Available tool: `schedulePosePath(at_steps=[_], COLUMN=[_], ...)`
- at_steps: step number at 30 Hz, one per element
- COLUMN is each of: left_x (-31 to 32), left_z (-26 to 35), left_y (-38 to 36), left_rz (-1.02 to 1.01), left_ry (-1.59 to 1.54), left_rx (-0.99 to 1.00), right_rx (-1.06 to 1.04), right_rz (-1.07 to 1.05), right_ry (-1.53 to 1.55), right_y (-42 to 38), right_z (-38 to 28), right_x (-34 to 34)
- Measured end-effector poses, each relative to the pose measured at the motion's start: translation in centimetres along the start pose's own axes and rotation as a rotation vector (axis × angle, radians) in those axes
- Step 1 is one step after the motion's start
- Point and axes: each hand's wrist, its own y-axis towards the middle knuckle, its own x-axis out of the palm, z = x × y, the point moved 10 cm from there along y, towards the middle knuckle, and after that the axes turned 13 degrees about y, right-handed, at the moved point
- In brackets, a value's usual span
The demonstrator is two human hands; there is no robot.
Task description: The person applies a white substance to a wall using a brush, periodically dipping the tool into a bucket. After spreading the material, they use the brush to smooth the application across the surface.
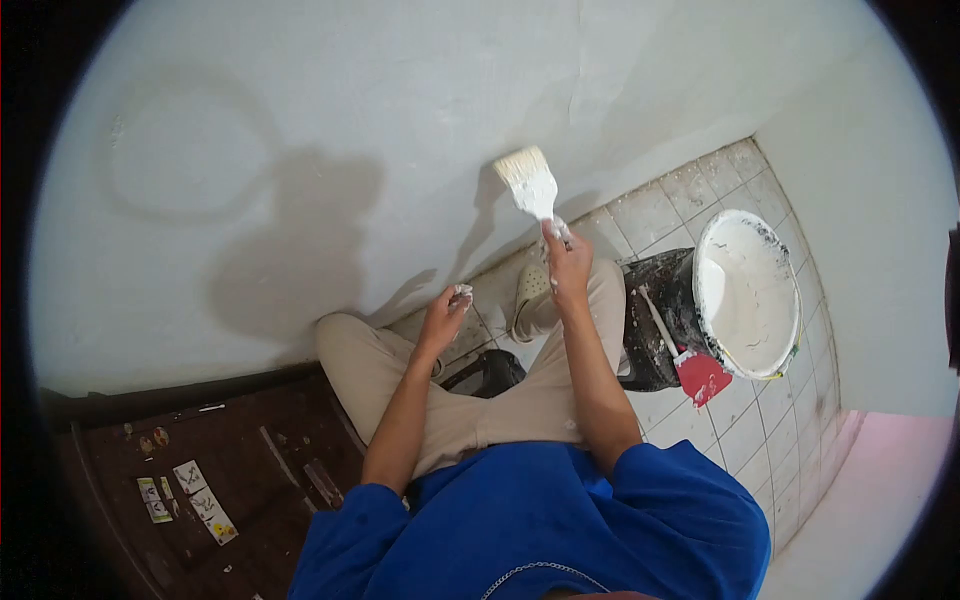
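Note:
My right hand (567,262) is closed around the handle of a wide paintbrush (530,185), its bristles pointing up towards the pale wall (430,110). White paint coats the brush's lower part and smears my fingers. Over my right knee, my left hand (445,318) is closed, with white on its curled fingertips; I cannot tell whether it holds anything. To the right of my right hand stands a bucket (797,300) of white paint with a spattered rim. A red-bladed spatula (702,377) with a pale handle rests against the dark bucket side.
Pale floor tiles (645,215) run along the wall's foot and around the bucket. On the left is dark brown wooden furniture (270,520) with stickers on it. A black object (497,372) lies between my legs. A pink surface (880,480) shows at the lower right.

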Motion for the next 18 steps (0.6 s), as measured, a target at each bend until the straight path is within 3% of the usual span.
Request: schedulePosePath(at_steps=[2,5,6,9,12,15,18], left_x=[-0.3,0.0,-0.2,-0.3,-0.2,0.5,0.2], left_z=[1.0,0.8,1.3,2.1,2.0,1.3,0.5], left_y=[0.4,0.8,1.2,0.2,0.0,0.4,0.8], left_rz=[0.013,-0.003,0.007,0.016,-0.016,-0.023,0.002], left_ry=[-0.029,0.066,0.053,0.049,0.096,0.052,0.033], left_rx=[0.027,0.003,0.024,0.03,0.008,0.004,0.016], right_rx=[-0.084,-0.037,-0.072,0.037,-0.098,-0.159,0.009], right_rz=[-0.026,-0.035,-0.024,-0.017,-0.014,-0.05,-0.042], right_ry=[-0.037,-0.228,-0.326,-0.06,-0.084,-0.111,-0.32], right_y=[0.8,2.5,1.9,0.1,0.1,2.2,1.7], right_z=[-1.9,4.8,3.7,1.0,-4.1,-1.4,1.3], right_x=[1.9,0.5,0.3,0.2,1.8,2.6,0.5])
